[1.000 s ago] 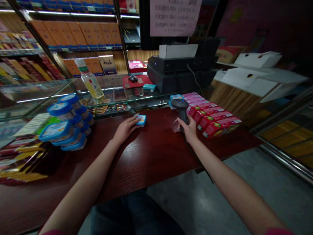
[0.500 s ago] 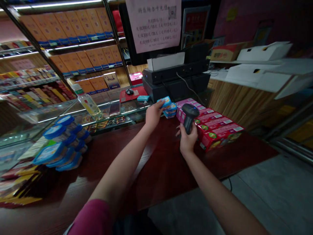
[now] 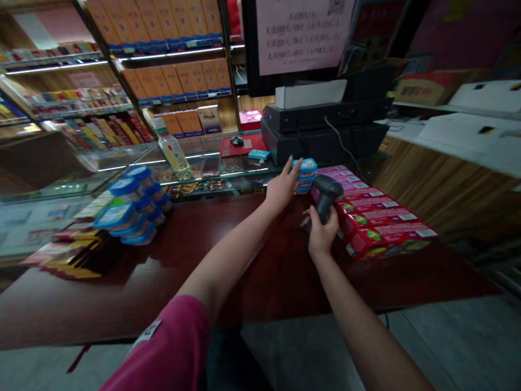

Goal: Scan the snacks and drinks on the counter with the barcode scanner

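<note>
My left hand (image 3: 281,190) is open, its fingers stretched out against or just beside a small stack of blue-lidded tubs (image 3: 306,165); whether the fingertips touch them I cannot tell. In my right hand (image 3: 324,233) is a dark handheld barcode scanner (image 3: 328,187), gripped by its handle with the head up. Right beside the scanner lies a row of red and pink boxes (image 3: 385,217) with barcode labels. A larger group of blue-lidded tubs (image 3: 118,216) is stacked at the left of the dark red counter (image 3: 195,244).
Yellow and brown packets (image 3: 77,255) lie at the left. A clear bottle (image 3: 173,149) stands on the glass display case (image 3: 240,176). Behind the tubs are a black register unit (image 3: 321,141) and a monitor with a pink notice (image 3: 303,38). White boxes (image 3: 456,130) sit to the right.
My left hand has let go of the top tub, which now sits level on the stack, and its fingers have spread. The scanner stays in my right hand. The view has shifted left.
</note>
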Tool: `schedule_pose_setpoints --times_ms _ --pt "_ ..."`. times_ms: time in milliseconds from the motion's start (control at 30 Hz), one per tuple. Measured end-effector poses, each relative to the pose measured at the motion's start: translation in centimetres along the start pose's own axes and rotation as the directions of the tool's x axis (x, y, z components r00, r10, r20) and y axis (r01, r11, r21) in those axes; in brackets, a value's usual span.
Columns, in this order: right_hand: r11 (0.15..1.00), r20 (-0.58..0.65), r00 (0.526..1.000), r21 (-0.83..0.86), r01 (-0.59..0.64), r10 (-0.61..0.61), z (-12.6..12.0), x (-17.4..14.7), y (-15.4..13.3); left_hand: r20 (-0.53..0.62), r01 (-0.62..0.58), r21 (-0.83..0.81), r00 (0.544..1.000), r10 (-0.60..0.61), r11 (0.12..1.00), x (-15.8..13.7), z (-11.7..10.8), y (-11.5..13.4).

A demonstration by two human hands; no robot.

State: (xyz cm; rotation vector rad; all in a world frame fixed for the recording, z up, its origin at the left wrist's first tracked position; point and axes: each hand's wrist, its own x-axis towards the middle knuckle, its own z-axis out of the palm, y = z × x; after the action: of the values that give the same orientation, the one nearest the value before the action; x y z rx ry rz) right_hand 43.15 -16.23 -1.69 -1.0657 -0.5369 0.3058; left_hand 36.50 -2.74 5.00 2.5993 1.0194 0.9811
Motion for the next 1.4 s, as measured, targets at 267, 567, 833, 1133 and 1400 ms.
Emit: schedule_pose_setpoints --times_ms 267,567,833,1133,1400 --pt "0.983 0.471 0.866 -0.019 -0.181 0.168 1.3 -3.2 -1.9 0.148 -0.303 0.349 0.952 0.267 0.887 -16.6 -12.7 -10.0" --pt "0.914 0.770 0.541 -0.131 -0.383 0.338 7.8 -15.4 -3.6 -0.469 0.351 0.107 0.843 -0.265 0.930 -28.3 -28.9 -16.3" --pt "0.892 0.834 0.440 -0.129 -0.432 0.334 13.5 -22.9 -3.4 -0.456 0.408 -0.064 0.800 -0.390 0.911 -30.7 -29.4 -20.9" --pt "0.900 0.820 0.466 -0.129 -0.417 0.333 13.7 -22.3 -2.2 -0.557 0.379 -0.234 0.703 -0.442 0.896 -28.7 -27.3 -21.7" --pt "0.921 0.786 0.542 -0.088 -0.378 0.297 13.7 -18.9 -1.1 -0.393 0.202 -0.557 0.790 -0.470 0.805 -27.5 -25.1 -15.0"
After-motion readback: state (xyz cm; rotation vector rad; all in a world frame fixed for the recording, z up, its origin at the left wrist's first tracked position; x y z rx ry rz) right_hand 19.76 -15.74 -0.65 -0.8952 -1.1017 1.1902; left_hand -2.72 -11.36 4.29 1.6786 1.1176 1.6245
